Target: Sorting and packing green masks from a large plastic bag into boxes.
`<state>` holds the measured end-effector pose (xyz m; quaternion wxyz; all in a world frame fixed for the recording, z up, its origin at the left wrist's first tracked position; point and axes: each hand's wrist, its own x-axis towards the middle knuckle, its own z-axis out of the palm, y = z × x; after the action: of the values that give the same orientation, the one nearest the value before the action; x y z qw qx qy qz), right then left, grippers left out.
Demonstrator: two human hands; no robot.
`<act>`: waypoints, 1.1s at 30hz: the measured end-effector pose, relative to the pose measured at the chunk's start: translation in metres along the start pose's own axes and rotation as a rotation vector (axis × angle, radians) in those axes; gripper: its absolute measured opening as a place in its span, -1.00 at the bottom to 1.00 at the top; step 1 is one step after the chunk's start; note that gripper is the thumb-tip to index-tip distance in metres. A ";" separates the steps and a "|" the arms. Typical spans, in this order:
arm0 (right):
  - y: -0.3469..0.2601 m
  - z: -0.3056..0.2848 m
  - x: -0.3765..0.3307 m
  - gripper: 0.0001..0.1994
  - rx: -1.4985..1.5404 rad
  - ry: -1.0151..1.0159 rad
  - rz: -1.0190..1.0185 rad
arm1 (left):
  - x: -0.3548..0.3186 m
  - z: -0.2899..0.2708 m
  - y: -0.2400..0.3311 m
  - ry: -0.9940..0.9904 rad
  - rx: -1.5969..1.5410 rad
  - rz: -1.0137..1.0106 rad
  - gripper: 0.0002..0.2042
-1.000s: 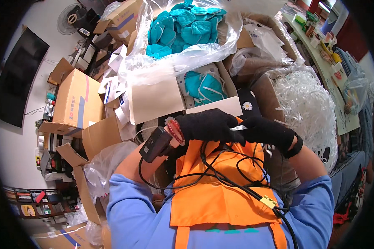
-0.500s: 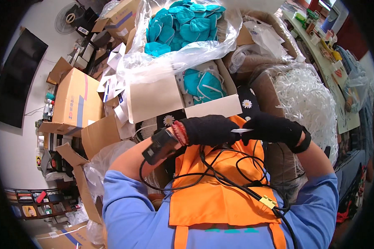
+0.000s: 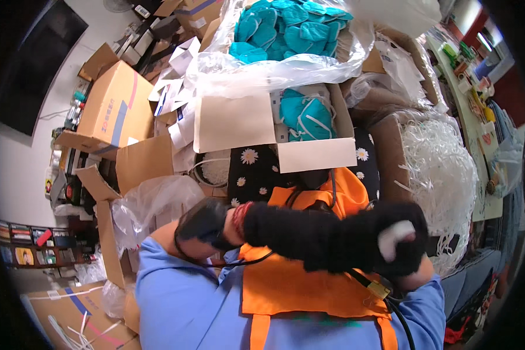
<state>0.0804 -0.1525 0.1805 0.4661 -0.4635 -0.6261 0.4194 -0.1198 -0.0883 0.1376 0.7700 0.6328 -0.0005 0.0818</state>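
Note:
My left hand (image 3: pixel 294 233) and my right hand (image 3: pixel 385 239), both in black gloves, meet in front of my orange apron (image 3: pixel 286 291). Motion blurs them. A small white piece (image 3: pixel 395 238) shows against the right glove, whose fingers look closed around it; its kind is unclear. The left hand's fingers are hidden where it meets the right. Beyond my hands stands an opened white carton (image 3: pixel 234 123) with teal face masks (image 3: pixel 306 116) with white straps inside.
A plastic-lined box (image 3: pixel 280 76) heaped with teal mask pieces (image 3: pixel 291 29) stands at the back. On the right, a carton (image 3: pixel 391 154) overflows with white straps (image 3: pixel 437 169). Brown cartons (image 3: pixel 116 108) and clear plastic bags (image 3: pixel 157 204) crowd the left. Black cables cross my apron.
Both hands have come lower and nearer my chest, with the right hand turned. The white piece earlier between my fingertips now shows on the right glove. The view has shifted slightly.

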 end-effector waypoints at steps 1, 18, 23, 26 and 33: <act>-0.008 -0.006 0.008 -0.81 0.074 -0.257 -0.072 | -0.005 0.008 0.014 -0.051 0.180 -0.040 -0.74; 0.059 -0.130 0.030 -0.74 -0.350 -0.268 0.138 | -0.201 0.024 -0.050 0.587 0.866 -0.380 -0.84; 0.132 -0.256 0.069 -0.73 -0.562 0.451 0.059 | -0.270 -0.094 -0.101 0.681 1.446 -0.903 -0.81; 0.133 -0.224 0.082 -0.71 -0.382 0.342 -0.044 | -0.289 -0.136 -0.137 0.778 1.458 -0.937 -0.80; 0.073 -0.148 0.061 -0.84 -0.455 0.162 0.131 | -0.321 -0.207 -0.188 1.063 1.208 -0.781 -0.72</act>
<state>0.2293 -0.0631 0.1545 0.3704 -0.6282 -0.6336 0.2585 -0.4338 0.0382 -0.1201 0.1767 0.7640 0.6150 0.0826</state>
